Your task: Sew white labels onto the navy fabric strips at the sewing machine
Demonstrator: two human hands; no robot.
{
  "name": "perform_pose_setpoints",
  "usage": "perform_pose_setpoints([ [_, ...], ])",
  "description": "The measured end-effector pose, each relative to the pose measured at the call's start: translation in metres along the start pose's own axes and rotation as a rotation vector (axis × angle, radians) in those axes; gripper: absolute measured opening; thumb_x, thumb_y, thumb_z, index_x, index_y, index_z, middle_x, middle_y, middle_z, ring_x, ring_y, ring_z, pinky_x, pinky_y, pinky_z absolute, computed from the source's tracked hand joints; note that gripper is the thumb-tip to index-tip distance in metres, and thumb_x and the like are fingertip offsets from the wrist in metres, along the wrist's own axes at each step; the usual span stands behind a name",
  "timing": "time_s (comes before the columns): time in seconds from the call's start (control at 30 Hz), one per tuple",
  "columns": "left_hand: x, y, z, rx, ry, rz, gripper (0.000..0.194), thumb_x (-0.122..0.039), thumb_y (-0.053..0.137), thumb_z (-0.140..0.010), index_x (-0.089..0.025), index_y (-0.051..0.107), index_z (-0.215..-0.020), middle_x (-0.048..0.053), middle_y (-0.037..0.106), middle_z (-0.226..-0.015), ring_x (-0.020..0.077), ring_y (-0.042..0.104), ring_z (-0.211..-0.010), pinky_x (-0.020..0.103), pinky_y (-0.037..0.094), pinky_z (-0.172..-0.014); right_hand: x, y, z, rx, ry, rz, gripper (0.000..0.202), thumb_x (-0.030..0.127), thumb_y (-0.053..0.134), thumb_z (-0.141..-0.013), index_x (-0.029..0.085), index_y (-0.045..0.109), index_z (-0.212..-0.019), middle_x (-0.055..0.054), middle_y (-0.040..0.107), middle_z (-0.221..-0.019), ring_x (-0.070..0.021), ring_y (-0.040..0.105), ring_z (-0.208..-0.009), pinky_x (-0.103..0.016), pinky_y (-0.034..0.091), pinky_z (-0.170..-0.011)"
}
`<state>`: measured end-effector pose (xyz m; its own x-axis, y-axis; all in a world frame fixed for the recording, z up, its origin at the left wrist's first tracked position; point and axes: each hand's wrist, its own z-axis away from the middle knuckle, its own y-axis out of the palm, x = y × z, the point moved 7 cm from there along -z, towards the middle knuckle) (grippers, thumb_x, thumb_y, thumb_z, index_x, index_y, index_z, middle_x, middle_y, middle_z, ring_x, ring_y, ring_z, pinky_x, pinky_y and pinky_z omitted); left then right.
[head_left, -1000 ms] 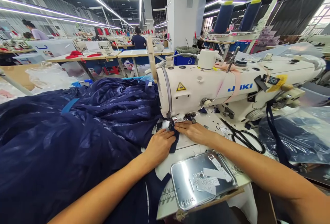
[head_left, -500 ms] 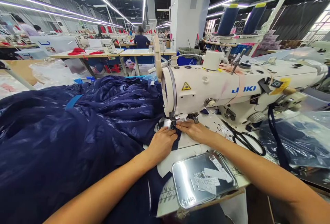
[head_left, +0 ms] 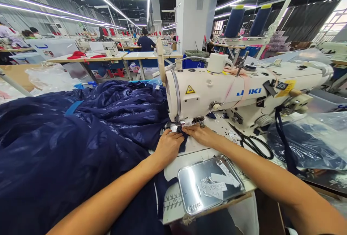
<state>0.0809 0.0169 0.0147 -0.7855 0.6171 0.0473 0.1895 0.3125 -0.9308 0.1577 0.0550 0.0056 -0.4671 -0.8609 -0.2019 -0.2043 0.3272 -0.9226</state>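
A white sewing machine (head_left: 200, 88) stands across my front, its presser foot (head_left: 176, 128) low over the bed. Just before and left of the foot, my left hand (head_left: 168, 146) has its curled fingers on navy fabric (head_left: 89, 134). From the right, my right hand (head_left: 200, 134) reaches in beside the foot, its fingertips together on the fabric's edge. Both hands lie low, and the fingertips are partly hidden at the foot. The rest of the fabric is heaped in folds to the left, with a blue strip (head_left: 73, 108) on it.
Black scissors (head_left: 257, 146) lie right of my right hand. A shiny metal tray (head_left: 191, 188) holding white labels sits at the front edge. Bagged navy cloth (head_left: 303, 148) lies far right. Two navy thread cones (head_left: 233, 22) stand behind the machine. A person (head_left: 145, 40) sits farther back.
The whole view has shifted slightly, so the machine and hands appear a little further left. Both hands keep nearly the same place at the presser foot; the left fingers look slightly more bent.
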Motion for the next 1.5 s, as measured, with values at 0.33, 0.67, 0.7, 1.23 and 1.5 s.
perform_pose_setpoints([
  [0.33, -0.013, -0.017, 0.014, -0.064, -0.039, -0.103, 0.029, -0.026, 0.054, -0.077, -0.011, 0.058, -0.101, 0.009, 0.066, -0.084, 0.0234, 0.057, -0.081, 0.046, 0.033, -0.085, -0.004, -0.004, -0.001, -0.023, 0.036, -0.068, 0.033, 0.008, 0.042, -0.082, 0.010, 0.058, -0.110, -0.013, 0.063, -0.106, -0.0209, 0.057, -0.095, -0.035, 0.044, -0.081],
  [0.67, 0.059, -0.033, 0.011, -0.039, -0.205, -0.197, 0.030, -0.004, 0.044, -0.069, -0.013, 0.062, -0.092, 0.009, 0.062, -0.084, 0.0236, 0.053, -0.080, 0.038, 0.040, -0.073, 0.021, -0.016, 0.004, -0.101, 0.042, -0.134, 0.026, 0.027, 0.048, -0.083, 0.012, 0.063, -0.097, -0.010, 0.058, -0.092, -0.0215, 0.052, -0.087, -0.034, 0.045, -0.076],
  [0.7, 0.061, -0.033, 0.009, -0.039, -0.212, -0.183, 0.032, -0.005, 0.044, -0.069, -0.013, 0.061, -0.094, 0.009, 0.062, -0.085, 0.0238, 0.053, -0.081, 0.039, 0.040, -0.074, 0.022, -0.016, 0.004, -0.116, 0.046, -0.133, 0.026, 0.026, 0.047, -0.083, 0.011, 0.062, -0.098, -0.010, 0.058, -0.092, -0.0217, 0.051, -0.087, -0.035, 0.045, -0.077],
  [1.23, 0.014, -0.024, 0.008, -0.059, 0.010, -0.230, 0.023, -0.013, 0.049, -0.075, -0.019, 0.062, -0.093, 0.007, 0.062, -0.084, 0.0237, 0.052, -0.085, 0.048, 0.032, -0.086, 0.001, -0.007, 0.007, -0.190, 0.109, -0.509, 0.023, 0.012, 0.048, -0.081, 0.016, 0.065, -0.096, -0.007, 0.058, -0.092, -0.0176, 0.054, -0.087, -0.033, 0.046, -0.078],
  [1.5, 0.002, -0.017, -0.001, -0.137, 0.101, -0.230, 0.018, -0.017, 0.049, -0.081, -0.019, 0.063, -0.071, 0.002, 0.062, -0.068, 0.0178, 0.052, -0.072, 0.041, 0.031, -0.080, 0.000, -0.011, 0.009, -0.198, 0.058, -0.522, 0.024, 0.012, 0.046, -0.082, 0.016, 0.066, -0.095, -0.009, 0.059, -0.091, -0.0174, 0.055, -0.086, -0.034, 0.047, -0.078],
])
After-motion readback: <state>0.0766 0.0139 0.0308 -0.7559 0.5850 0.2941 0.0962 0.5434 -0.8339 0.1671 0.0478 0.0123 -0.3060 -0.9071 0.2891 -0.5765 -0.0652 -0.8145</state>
